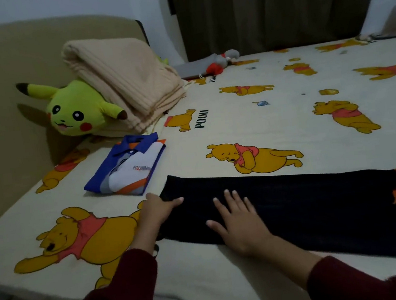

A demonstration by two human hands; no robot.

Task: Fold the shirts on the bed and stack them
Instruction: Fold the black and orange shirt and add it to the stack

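Folding the black shirt lengthwise on the bed: my left hand pinches its end, my right hand presses flat. Next, I judge, fold crosswise, then stack on the folded polo shirt.

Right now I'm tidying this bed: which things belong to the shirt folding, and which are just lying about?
Job: long black shirt; folded blue-and-white polo shirt.
Lying about: yellow Pikachu plush toy; folded beige ribbed blanket; grey-and-red soft toy.
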